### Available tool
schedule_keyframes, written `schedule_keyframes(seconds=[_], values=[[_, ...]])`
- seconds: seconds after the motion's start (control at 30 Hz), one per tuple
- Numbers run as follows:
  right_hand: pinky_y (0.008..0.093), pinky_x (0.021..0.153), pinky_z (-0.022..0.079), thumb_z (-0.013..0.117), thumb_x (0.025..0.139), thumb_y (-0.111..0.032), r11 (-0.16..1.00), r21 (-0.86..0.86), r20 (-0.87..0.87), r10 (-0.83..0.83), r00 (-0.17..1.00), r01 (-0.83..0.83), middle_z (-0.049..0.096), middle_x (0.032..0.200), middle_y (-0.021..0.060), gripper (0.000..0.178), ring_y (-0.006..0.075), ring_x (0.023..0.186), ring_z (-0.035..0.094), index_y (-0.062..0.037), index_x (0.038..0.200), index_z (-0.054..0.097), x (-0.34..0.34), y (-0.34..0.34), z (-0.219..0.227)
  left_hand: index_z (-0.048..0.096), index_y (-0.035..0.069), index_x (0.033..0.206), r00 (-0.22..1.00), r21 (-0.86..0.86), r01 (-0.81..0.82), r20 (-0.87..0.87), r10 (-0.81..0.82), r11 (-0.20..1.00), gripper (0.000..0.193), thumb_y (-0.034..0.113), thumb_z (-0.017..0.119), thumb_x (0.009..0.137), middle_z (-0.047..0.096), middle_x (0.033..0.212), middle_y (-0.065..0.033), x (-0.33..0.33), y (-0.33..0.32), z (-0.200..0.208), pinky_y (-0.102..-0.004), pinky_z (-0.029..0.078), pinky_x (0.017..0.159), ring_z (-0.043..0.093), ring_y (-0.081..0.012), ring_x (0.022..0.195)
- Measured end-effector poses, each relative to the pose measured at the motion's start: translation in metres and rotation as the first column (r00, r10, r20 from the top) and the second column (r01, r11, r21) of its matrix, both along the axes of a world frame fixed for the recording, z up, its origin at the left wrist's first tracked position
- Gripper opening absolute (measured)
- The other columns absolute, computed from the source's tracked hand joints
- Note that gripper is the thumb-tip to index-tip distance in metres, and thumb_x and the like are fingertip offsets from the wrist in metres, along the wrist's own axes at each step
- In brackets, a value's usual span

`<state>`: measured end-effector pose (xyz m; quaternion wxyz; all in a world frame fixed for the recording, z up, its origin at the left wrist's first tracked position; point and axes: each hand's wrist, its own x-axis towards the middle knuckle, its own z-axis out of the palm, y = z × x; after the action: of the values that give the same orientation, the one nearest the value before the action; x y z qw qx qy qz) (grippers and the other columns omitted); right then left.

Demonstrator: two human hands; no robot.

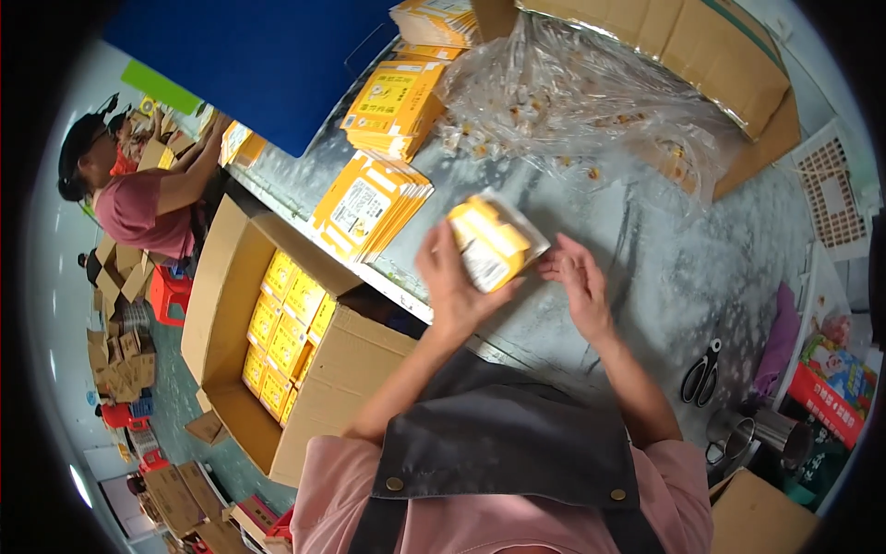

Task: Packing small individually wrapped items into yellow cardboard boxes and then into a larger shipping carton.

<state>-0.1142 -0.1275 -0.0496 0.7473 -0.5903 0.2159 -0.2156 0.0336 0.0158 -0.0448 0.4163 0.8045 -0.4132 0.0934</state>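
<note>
The small yellow box [486, 245] has dark print on a white patch, too blurry to read. The flat yellow cartons [362, 205] have small dark print. The red bag [824, 402] has white letters. The packed yellow boxes [303, 297] have tiny print.

Free tabletop [664, 277] stretches rightward to the scissors [711, 360]; a plastic bag [544, 97] blocks ahead.

Yellow-and-white box [484, 244]; mottled grey tabletop [678, 277]; blue panel [254, 65].

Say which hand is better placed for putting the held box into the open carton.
Probably the left hand: it holds the yellow box and is nearer the open carton than the right hand.
</note>
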Motion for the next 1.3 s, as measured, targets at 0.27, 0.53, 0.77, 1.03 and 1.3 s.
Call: schedule_keyframes(seconds=[0.27, 0.53, 0.77, 1.03, 1.3], values=[[0.0334, 0.107, 0.035, 0.038, 0.104, -0.014, 0.857, -0.409, 0.146, -0.277, 0.950, 0.313, 0.039, 0.146, 0.0211, 0.063, 0.0240, 0.128, 0.045, 0.0003, 0.154, 0.002, 0.019, 0.016, 0.013, 0.017, -0.006, 0.149, 0.973, -0.081, 0.150, -0.164, -0.161, 0.985, 0.116, 0.041, 0.085, 0.068, 0.038, 0.133, -0.0282, -0.040, -0.017, 0.020, -0.0535, 0.030, 0.103, 0.038, -0.0424, 0.122], [0.0298, 0.106, 0.037, 0.033, 0.106, -0.016, 0.856, -0.442, 0.133, -0.234, 0.963, 0.269, 0.047, 0.143, 0.0126, 0.046, 0.0166, 0.126, 0.047, -0.0008, 0.149, 0.032, 0.013, 0.023, 0.013, 0.019, 0.001, 0.151, 0.793, -0.249, 0.256, -0.498, -0.350, 0.934, 0.064, 0.026, 0.051, 0.102, 0.058, 0.113, -0.0179, -0.024, -0.005, 0.004, -0.0335, 0.050, 0.086, 0.062, -0.0262, 0.089], [0.0260, 0.079, 0.048, 0.036, 0.106, -0.022, 0.804, -0.484, 0.141, -0.319, 0.937, 0.346, 0.065, 0.100, 0.0055, 0.032, 0.0105, 0.088, 0.059, -0.0002, 0.115, 0.058, 0.011, 0.026, -0.015, 0.053, 0.003, 0.112, 0.803, -0.298, 0.139, -0.525, -0.284, 0.944, 0.023, 0.023, 0.045, 0.104, 0.059, 0.084, -0.0111, -0.029, -0.003, -0.008, -0.0305, 0.048, 0.068, 0.057, -0.0190, 0.072], [0.0303, 0.081, 0.048, 0.047, 0.099, -0.004, 0.776, -0.438, 0.262, -0.371, 0.891, 0.453, 0.059, 0.109, 0.0133, 0.014, 0.0184, 0.094, 0.058, 0.0005, 0.105, 0.058, 0.019, 0.035, 0.005, 0.054, 0.000, 0.100, 0.743, -0.427, -0.037, -0.616, -0.261, 0.903, 0.016, 0.013, 0.046, 0.103, 0.058, 0.092, -0.0090, -0.031, -0.015, 0.003, -0.0254, 0.045, 0.066, 0.051, -0.0088, 0.074], [0.0364, 0.072, 0.050, 0.051, 0.093, -0.002, 0.518, -0.790, 0.255, -0.209, 0.944, 0.328, 0.060, 0.100, 0.0200, 0.012, 0.0310, 0.084, 0.061, 0.0041, 0.089, 0.060, 0.017, 0.015, 0.007, 0.057, 0.000, 0.089, 0.865, -0.402, 0.128, -0.402, -0.301, 0.907, 0.014, 0.011, 0.056, 0.099, 0.056, 0.088, -0.0106, -0.021, -0.014, -0.016, -0.0281, 0.046, 0.065, 0.054, -0.0173, 0.073]])
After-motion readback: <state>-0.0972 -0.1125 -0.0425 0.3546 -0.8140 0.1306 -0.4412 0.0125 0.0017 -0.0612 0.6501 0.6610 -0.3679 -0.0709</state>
